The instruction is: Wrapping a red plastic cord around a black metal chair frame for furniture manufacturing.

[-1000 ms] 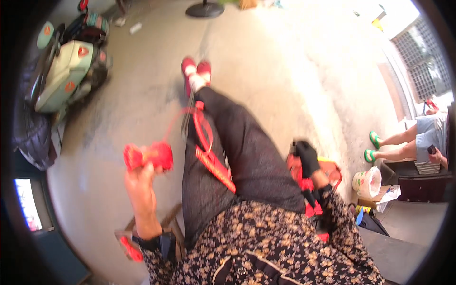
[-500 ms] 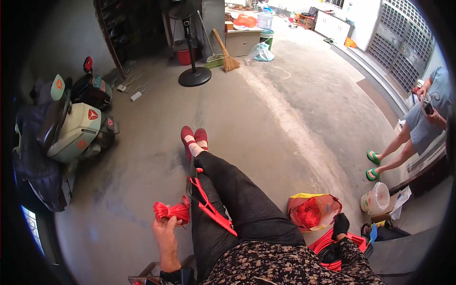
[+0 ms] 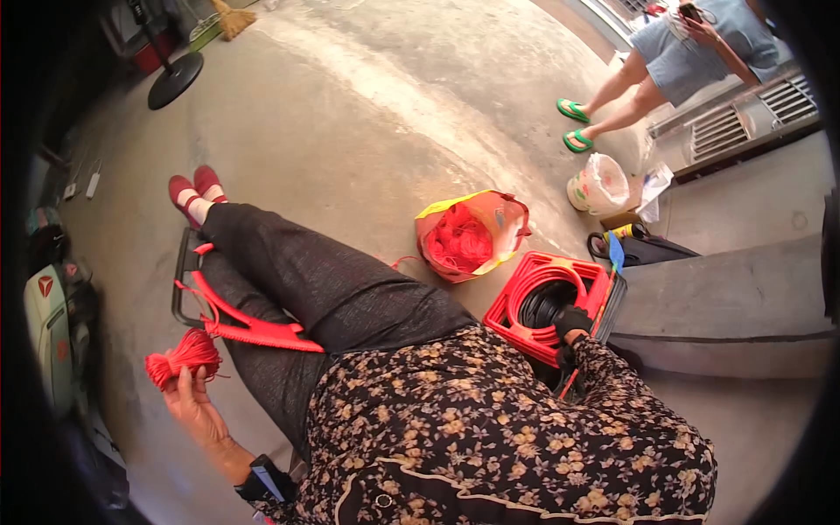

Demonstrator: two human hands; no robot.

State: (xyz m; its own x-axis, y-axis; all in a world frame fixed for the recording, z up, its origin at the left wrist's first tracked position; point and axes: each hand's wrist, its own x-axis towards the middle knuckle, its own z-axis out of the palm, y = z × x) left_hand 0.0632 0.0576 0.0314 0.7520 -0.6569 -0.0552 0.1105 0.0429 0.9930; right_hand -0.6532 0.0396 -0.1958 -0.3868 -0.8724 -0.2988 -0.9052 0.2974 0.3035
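Note:
A bundle of red cord (image 3: 185,357) is gripped in my left hand (image 3: 194,409), held out beside my left leg. Across my thighs lies a black metal frame (image 3: 179,271) partly wrapped in red cord weaving (image 3: 254,332). My right hand (image 3: 573,322), in a black glove, reaches into a red plastic basket (image 3: 507,325) at my right side. Inside that basket sits a coil of black cord or strip (image 3: 544,302); the fingers of this hand are hidden there. Just beyond it stands an open red and yellow bag (image 3: 507,214) filled with red cord (image 3: 459,241).
A white bucket (image 3: 588,191) lined with plastic stands to the right, near a dark bag (image 3: 656,248). Farther off, another person in green sandals (image 3: 577,140) holds a phone. A fan base (image 3: 175,80) and a broom (image 3: 234,19) are far left; a scooter (image 3: 45,324) stands at left.
My view has turned to the right and down, bringing the basket into fuller sight. My left hand still holds the cord bundle; my right hand has moved into the basket.

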